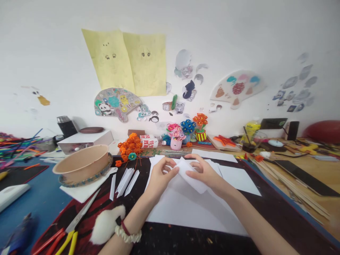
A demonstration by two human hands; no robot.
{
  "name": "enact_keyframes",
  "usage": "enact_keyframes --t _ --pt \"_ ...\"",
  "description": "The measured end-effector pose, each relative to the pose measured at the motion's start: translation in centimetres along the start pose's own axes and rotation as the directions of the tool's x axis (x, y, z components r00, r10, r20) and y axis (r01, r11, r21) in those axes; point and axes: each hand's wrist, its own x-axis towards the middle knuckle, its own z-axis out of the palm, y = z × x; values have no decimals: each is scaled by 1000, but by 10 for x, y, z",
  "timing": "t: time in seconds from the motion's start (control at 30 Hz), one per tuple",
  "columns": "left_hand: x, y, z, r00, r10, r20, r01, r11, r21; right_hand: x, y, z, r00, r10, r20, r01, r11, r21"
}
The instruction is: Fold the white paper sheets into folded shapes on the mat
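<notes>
Between my two hands is a small piece of white paper [195, 180], held tilted above large white sheets [191, 214] on the dark mat. My left hand [163, 173] pinches the paper's left corner between thumb and fingers. Over its upper right edge, my right hand [204, 171] grips with the thumb in front and fingers bent behind. Left of the sheets lie several narrow folded white paper strips [124, 181]. More white paper [239, 180] lies to the right, partly overlapped by the large sheets.
Scissors [82, 212], pliers with yellow handles [69, 241] and a white fluffy piece [106, 225] lie front left. A round beige basin [82, 164] stands beyond. Orange flowers [130, 147] and small flower pots [175, 141] line the back. Thin wooden sticks [292, 186] lie right.
</notes>
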Motion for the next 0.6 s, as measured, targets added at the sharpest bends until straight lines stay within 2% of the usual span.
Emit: enact_keyframes --t 0.1,0.23,0.4,0.6 --pt "0 -3 0 1000 -15 11 15 1000 -4 0 0 1 999 -30 21 29 998 49" --pt "2 -7 -1 999 -41 22 43 995 -91 1 2 3 998 -68 12 67 995 69" --pt "1 -10 0 989 -90 114 107 981 -160 3 4 4 994 -113 -6 114 992 62" --pt "1 -13 6 997 -71 43 76 987 -145 4 9 12 986 -164 25 161 983 87"
